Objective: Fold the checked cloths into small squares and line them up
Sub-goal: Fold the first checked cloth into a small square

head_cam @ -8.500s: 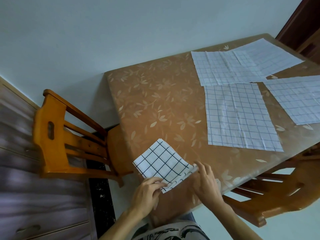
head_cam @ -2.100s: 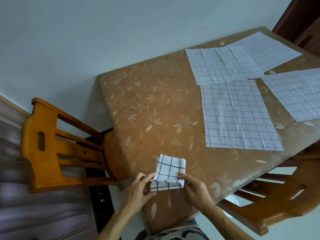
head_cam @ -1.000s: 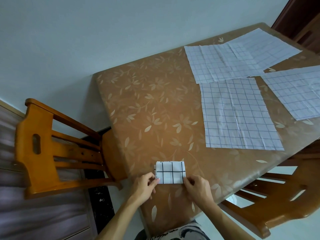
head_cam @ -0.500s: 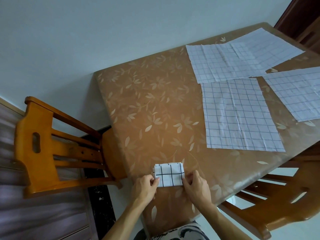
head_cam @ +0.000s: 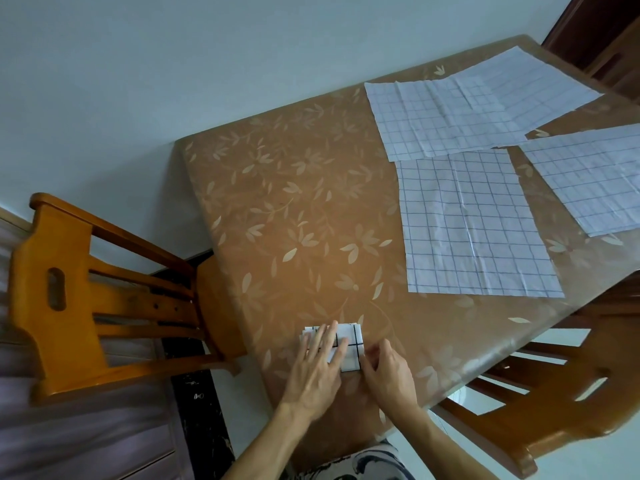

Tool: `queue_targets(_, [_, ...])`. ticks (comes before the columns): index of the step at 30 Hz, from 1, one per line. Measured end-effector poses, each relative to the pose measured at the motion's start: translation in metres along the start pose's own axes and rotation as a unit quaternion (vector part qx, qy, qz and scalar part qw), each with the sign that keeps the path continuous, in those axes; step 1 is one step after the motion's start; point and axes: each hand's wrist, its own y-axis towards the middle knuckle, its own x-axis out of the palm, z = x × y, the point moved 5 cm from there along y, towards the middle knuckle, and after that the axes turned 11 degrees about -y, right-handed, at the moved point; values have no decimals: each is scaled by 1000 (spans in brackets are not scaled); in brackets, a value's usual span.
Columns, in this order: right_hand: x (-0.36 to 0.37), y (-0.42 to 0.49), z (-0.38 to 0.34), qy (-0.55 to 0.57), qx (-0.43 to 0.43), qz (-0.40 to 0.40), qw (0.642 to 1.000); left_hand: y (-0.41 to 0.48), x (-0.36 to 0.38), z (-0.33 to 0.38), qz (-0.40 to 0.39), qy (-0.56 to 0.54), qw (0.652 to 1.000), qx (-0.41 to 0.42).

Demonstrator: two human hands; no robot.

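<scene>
one folded cloth (head_cam: pixel 354 341) lies under left hand (head_cam: pixel 317 370), right hand (head_cam: pixel 388 372) touching its edge

Left hand (head_cam: pixel 318 363): palm down, fingers straight and slightly spread, pointing far, lying flat on the folded cloth (head_cam: pixel 350 339).
Left forearm: bare, enters from the near edge, angled far and to the right; wrist straight.
Right hand (head_cam: pixel 389 374): just right of the left hand, back of the hand up, fingers bent, tips at the cloth's near right edge; whether they pinch it cannot be told.
Right forearm: bare, enters from the near right, angled left.
</scene>
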Motion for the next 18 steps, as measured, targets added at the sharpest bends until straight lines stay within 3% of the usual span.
queue_targets(4, [7, -1, 1, -47, -26, 21, 998, -4, 9, -12, -61, 13, 998, 0])
queue_targets(7, [15, -6, -7, -121, -142, 76, 980, -3, 10, -15, -70, 31, 997, 7])
queue_targets(11, [32, -10, -24, -180, -283, 61, 940, -3, 12, -16, -90, 35, 995, 15])
queue_targets(18, [42, 2, -6, -233, -239, 9, 943, -7, 4, -25, -80, 11, 996, -48])
